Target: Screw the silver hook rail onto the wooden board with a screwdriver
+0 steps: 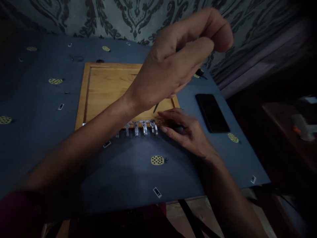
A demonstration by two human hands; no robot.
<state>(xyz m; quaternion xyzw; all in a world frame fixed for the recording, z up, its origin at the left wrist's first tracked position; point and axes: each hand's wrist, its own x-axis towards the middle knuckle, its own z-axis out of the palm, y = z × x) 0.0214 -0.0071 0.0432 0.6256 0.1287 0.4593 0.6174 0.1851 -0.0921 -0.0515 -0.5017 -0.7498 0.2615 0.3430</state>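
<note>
A framed wooden board (109, 89) lies on the table, with a row of silvery metal hooks (144, 128) along its near edge. My left hand (178, 56) is raised above the board, its fingers curled in and the thumb against them. What it holds, if anything, is hidden. A thin dark shaft (156, 108) shows below that hand, over the board; its upper end is out of sight. My right hand (185, 129) grips the board's near right corner, thumb at the front edge and fingers on top, just right of the last hook.
A black phone (212, 113) rests right of the board. Behind it is a small black object (200, 73). The blue pineapple-print tablecloth (123, 178) ends at the near edge and at the right. A patterned wall (135, 19) stands behind. Dim furniture (292, 129) is farther right.
</note>
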